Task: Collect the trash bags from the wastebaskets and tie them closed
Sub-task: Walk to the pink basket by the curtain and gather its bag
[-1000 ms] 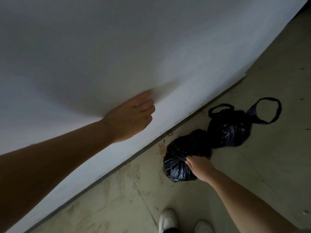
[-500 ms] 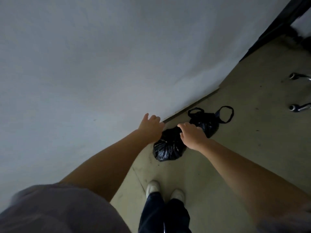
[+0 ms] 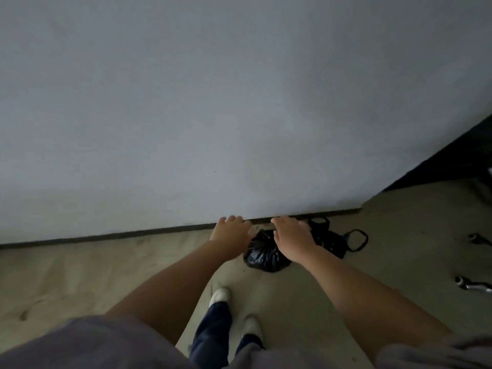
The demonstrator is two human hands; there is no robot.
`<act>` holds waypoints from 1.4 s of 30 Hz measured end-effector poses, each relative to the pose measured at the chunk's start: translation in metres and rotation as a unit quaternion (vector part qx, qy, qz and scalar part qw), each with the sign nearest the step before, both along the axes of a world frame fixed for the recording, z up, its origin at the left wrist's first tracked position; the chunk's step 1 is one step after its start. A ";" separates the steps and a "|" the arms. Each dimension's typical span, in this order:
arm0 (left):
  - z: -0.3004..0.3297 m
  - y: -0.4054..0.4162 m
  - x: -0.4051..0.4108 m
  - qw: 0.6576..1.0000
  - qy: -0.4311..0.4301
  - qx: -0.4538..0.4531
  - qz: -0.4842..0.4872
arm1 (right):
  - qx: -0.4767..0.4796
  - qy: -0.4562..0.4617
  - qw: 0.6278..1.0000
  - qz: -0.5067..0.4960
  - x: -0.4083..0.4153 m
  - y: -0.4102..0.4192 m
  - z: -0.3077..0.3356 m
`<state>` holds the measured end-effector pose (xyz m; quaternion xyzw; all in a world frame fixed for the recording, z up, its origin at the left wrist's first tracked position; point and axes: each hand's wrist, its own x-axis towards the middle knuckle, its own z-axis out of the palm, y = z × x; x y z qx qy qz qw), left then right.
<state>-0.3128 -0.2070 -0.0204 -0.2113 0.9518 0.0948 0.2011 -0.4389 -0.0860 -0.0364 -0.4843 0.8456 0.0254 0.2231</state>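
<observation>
Two black trash bags lie on the floor against the wall. The nearer bag (image 3: 262,255) is a tied, rounded bundle. The farther bag (image 3: 332,242) lies to its right with its handle loops (image 3: 356,239) spread on the floor. My left hand (image 3: 231,233) hovers at the left edge of the nearer bag with fingers relaxed and nothing in it. My right hand (image 3: 292,237) hangs over the gap between the two bags, fingers extended, holding nothing. It hides part of both bags.
A white wall (image 3: 239,115) with a dark baseboard (image 3: 106,237) fills the upper view. A dark opening (image 3: 452,161) lies at the right. Metal chair legs with casters (image 3: 474,286) stand on the floor at far right. My white shoes (image 3: 221,295) are just behind the bags.
My left hand came off the wall and dropped beside the nearer bag. My right hand let go of that bag and rose. The view pulled back and upward.
</observation>
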 end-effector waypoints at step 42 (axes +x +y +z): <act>0.024 0.090 0.908 0.575 0.032 0.020 0.817 | 0.049 0.015 0.673 0.737 0.888 -0.215 0.037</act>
